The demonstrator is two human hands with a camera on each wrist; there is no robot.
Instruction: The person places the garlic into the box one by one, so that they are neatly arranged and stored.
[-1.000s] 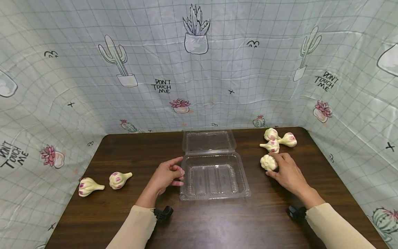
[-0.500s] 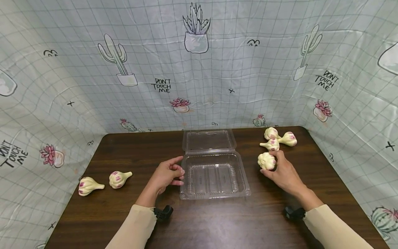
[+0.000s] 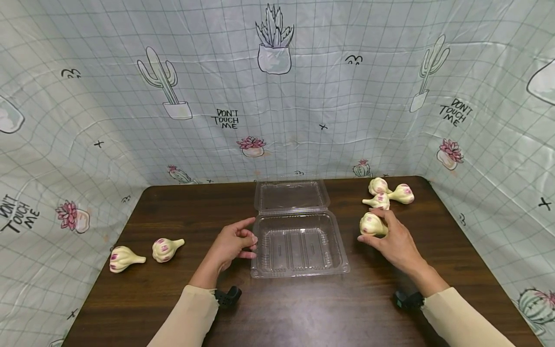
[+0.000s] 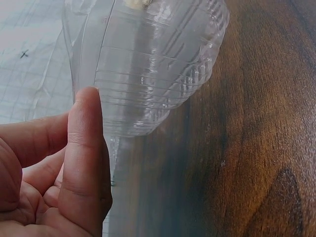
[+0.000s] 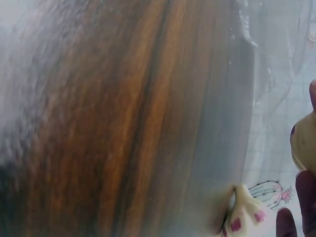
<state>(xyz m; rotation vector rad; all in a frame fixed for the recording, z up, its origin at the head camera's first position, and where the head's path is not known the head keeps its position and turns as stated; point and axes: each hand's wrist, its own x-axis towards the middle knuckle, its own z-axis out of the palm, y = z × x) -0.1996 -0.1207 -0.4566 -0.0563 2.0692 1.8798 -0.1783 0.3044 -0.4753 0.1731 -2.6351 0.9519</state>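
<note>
In the head view my right hand (image 3: 396,243) holds a garlic bulb (image 3: 371,224) between thumb and fingers, its purple-marked side facing up-left. The right wrist view catches part of this bulb (image 5: 305,143) at its right edge. My left hand (image 3: 231,245) is at the left rim of a clear plastic clamshell container (image 3: 299,275), pinching it with thumb and bent fingers. In the left wrist view the thumb (image 4: 85,133) lies against the container's edge (image 4: 101,54). The container's base has no garlic in it, and its lid (image 3: 292,196) lies folded back behind.
Three garlic bulbs cluster at the back right, the nearest bulb (image 3: 380,201) just beyond my right hand. At the left lie two more, a bulb (image 3: 123,259) and another bulb (image 3: 165,250). A patterned curtain (image 3: 299,101) surrounds the dark wooden table (image 3: 303,313).
The bulb in my right hand has shifted slightly left and turned, with its purple marks now on top. My left hand and the container stay in place.
</note>
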